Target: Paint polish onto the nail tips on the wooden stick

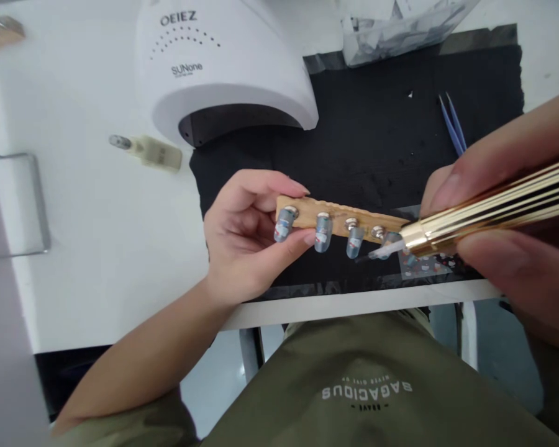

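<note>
Head view: left hand [235, 248] clamped on left end of wooden strip [338, 214], thumb near side, fingers far side; strip over near part of black mat [354, 143]. Row of grey-blue nail tips [323, 236] along strip, pointing near. Right hand [522, 267] pinched round gold brush [494, 214], bristles aimed left, overlapping rightmost nail tip; contact hard to tell. Blue tweezers [453, 126] far right, white dome device [233, 68] far left, pale bottle [161, 154] left of mat.

Gold brush handle [505, 212] cut by right edge; hides end of wooden strip [338, 216]; lamp [242, 56] cropped above; bottle label [162, 154] blurred
</note>
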`<action>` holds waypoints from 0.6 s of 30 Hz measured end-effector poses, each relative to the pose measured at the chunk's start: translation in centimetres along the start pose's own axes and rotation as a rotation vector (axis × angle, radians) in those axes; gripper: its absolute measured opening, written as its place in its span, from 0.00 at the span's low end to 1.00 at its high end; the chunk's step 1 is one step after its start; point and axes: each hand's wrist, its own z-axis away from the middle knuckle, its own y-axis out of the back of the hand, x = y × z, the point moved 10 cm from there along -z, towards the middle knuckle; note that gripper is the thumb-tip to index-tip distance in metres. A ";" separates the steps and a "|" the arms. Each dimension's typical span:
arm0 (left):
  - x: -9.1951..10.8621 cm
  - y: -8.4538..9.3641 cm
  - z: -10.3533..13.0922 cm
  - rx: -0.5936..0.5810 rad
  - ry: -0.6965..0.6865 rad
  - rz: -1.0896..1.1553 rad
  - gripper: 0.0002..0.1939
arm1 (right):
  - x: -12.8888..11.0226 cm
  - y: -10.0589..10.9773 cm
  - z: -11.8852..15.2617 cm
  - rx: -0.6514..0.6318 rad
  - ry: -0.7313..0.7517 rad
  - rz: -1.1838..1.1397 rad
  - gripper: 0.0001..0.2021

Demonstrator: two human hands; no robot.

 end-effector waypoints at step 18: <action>1.0 -0.3 -0.7 -0.095 -0.091 0.177 0.23 | 1.2 0.9 0.8 -0.035 0.157 -0.072 0.10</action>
